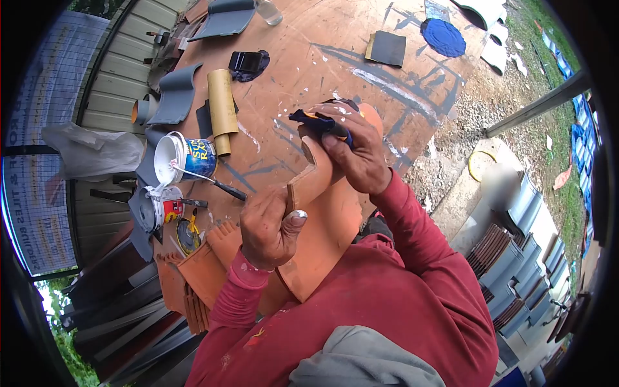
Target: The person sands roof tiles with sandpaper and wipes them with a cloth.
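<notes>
A curved terracotta roof tile [314,177] is held tilted in front of my chest, over the work table. My left hand [267,229] is closed on its left edge, the thumb towards me. At the tile's far end, my right hand [361,148] grips a dark blue cloth [311,120] with a bit of orange showing in it. The cloth lies against the tile's rim, and part of it is hidden under my fingers. Beneath the held tile, close to my body, rest more terracotta tiles [329,229].
On the table [290,64] are a paint bucket [193,157] with a brush across it, a smaller paint tub [169,206], a brown roll [222,103], grey tiles [174,93], a sandpaper sheet [387,49] and a blue cloth [443,37]. Stacked tiles [516,271] stand on the right.
</notes>
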Demonstrator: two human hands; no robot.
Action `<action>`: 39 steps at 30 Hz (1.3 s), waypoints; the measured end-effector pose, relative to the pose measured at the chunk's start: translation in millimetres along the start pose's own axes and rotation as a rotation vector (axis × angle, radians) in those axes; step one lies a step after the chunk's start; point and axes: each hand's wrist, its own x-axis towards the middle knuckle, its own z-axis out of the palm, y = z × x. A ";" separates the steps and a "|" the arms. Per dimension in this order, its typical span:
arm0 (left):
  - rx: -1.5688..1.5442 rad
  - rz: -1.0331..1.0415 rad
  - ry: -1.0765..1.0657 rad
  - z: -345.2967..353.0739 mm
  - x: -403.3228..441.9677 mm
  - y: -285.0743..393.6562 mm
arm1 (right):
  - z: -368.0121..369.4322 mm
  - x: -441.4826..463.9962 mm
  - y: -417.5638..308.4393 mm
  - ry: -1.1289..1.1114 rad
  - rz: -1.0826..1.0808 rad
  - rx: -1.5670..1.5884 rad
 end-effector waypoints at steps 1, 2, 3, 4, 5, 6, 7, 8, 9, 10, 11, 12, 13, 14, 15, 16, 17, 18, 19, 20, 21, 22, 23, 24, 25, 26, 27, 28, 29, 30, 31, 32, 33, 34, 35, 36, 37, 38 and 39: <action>0.002 0.041 0.021 1.7 -0.3 1.6 | 4.3 1.8 -18.0 -0.017 -0.046 -0.009; 0.008 0.089 0.051 3.5 2.0 1.6 | 1.1 0.4 -15.5 -0.013 -0.045 -0.008; 0.012 0.089 0.052 4.5 3.9 1.9 | -6.0 0.5 -9.4 -0.038 -0.109 -0.010; 0.005 0.062 0.030 3.4 3.1 3.4 | -12.8 -1.6 -2.4 -0.064 -0.170 -0.006; 0.000 0.036 0.012 1.1 1.7 5.0 | -21.6 -11.6 20.1 -0.037 -0.129 0.011; 0.009 0.038 0.022 -1.3 0.6 6.8 | -35.2 -21.2 38.1 -0.040 0.163 -0.032; 0.017 -0.012 0.004 -2.9 0.2 8.6 | -31.4 -22.0 36.8 0.007 0.371 0.100; 0.020 -0.060 -0.016 -2.6 2.7 9.0 | -27.8 -25.2 32.9 0.031 0.342 0.099; 0.020 -0.050 -0.011 -0.8 8.0 7.5 | -23.5 -25.9 25.7 0.054 0.312 0.098; 0.019 -0.022 0.016 1.3 10.0 6.6 | -8.3 -22.5 7.4 0.055 0.059 -0.031; 0.010 -0.007 0.024 3.0 5.5 8.4 | 3.2 -19.4 -16.3 0.024 -0.063 -0.022; -0.005 -0.019 -0.003 4.7 1.0 10.2 | 9.8 -17.9 -33.2 -0.007 -0.139 -0.086; -0.002 -0.015 0.016 6.2 2.5 8.0 | 12.1 -19.2 -28.7 -0.002 -0.175 -0.143; 0.005 -0.008 0.035 5.8 4.1 5.5 | 13.1 -20.4 -19.0 0.004 -0.213 -0.197; 0.013 -0.006 0.051 3.3 2.4 5.0 | 12.3 -25.9 -0.4 0.096 -0.163 -0.153; 0.014 -0.003 0.042 0.5 0.9 4.9 | 9.8 -33.2 28.3 0.186 -0.121 -0.109; 0.012 -0.090 0.047 -1.8 -0.7 5.3 | 3.8 -49.7 64.7 0.245 0.139 -0.034; 0.008 -0.175 0.060 -2.8 -1.2 5.4 | -5.1 -68.0 106.2 0.297 0.392 0.039; -0.009 -0.220 0.090 -2.6 -5.1 2.5 | -10.6 -86.8 155.2 0.323 0.581 0.096; -0.012 -0.212 0.092 -1.3 -9.5 2.7 | -13.5 -96.6 184.9 0.351 0.771 0.159; -0.014 -0.204 0.123 -1.3 -11.6 0.7 | -8.9 -88.4 176.2 0.356 0.756 0.161; -0.012 -0.203 0.146 -2.2 -13.7 -2.9 | 6.0 -82.8 153.7 0.477 0.788 0.023; -0.016 -0.163 0.162 -1.0 -19.0 -4.2 | 21.0 -80.5 130.5 0.589 0.834 -0.117; -0.010 -0.183 0.149 -2.7 -24.5 -3.9 | 31.0 -78.7 115.9 0.648 0.670 -0.138; -0.012 -0.135 0.153 -2.4 -27.3 -5.2 | 36.2 -72.2 102.3 0.700 0.496 -0.161; -0.015 -0.084 0.163 -0.8 -28.5 -7.5 | 37.6 -61.7 82.0 0.556 0.378 -0.188; -0.016 -0.102 0.158 -2.1 -29.3 -6.0 | 38.2 -54.0 56.3 0.413 0.268 -0.214; -0.022 -0.163 0.141 -4.6 -28.0 -2.2 | 37.1 -46.3 31.1 0.223 0.166 -0.214; -0.031 -0.221 0.123 -4.6 -27.8 -0.9 | 41.8 -41.7 17.4 0.119 0.088 -0.158; -0.042 -0.233 0.108 -4.4 -29.8 -2.5 | 45.1 -37.1 7.9 0.069 -0.010 -0.106; -0.028 -0.237 0.118 -4.6 -29.0 -6.4 | 42.1 -39.2 16.0 0.039 -0.066 -0.096; -0.010 -0.238 0.130 -4.0 -26.3 -10.5 | 38.7 -39.9 31.3 0.010 -0.128 -0.083; -0.028 -0.198 0.213 2.6 -19.8 -14.6 | 34.2 -48.5 55.1 0.053 -0.055 -0.088; -0.030 -0.197 0.219 0.8 -18.7 -20.4 | 29.9 -60.9 86.7 0.090 0.008 -0.095; -0.008 -0.321 0.177 -5.0 -20.4 -27.7 | 36.0 -86.3 125.8 0.230 0.245 0.079; 0.012 -0.443 0.128 -7.6 -21.3 -33.6 | 41.3 -114.3 155.7 0.374 0.484 0.253; -0.076 -0.392 0.198 -3.8 -15.9 -41.8 | 36.6 -132.7 164.2 0.357 0.655 0.160; -0.073 -0.385 0.204 -2.6 -11.2 -48.6 | 35.5 -143.8 164.1 0.336 0.826 0.069; -0.061 -0.370 0.217 -2.2 -9.4 -54.4 | 42.9 -139.3 155.7 0.332 0.823 0.075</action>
